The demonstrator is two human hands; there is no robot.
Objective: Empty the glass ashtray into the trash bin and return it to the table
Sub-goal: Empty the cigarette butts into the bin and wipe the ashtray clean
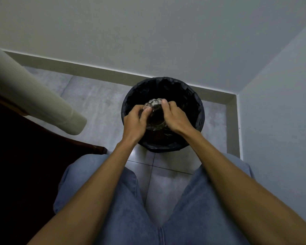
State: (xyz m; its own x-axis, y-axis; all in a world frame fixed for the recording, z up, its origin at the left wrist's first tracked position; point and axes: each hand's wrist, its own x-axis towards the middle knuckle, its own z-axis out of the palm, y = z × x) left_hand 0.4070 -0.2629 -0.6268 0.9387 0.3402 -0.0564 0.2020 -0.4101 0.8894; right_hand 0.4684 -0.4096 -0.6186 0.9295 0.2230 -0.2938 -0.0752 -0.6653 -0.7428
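Observation:
The clear glass ashtray hangs over the mouth of the round trash bin, which is lined with a black bag and stands on the floor in the room's corner. My left hand grips the ashtray's left side and my right hand grips its right side. The ashtray is tilted, with its far rim raised toward the wall. Its contents cannot be made out against the dark bag.
A pale cylindrical post or leg slants in from the upper left. Dark wooden furniture fills the left side. Grey walls close off the corner behind and right of the bin. My legs in blue jeans are below.

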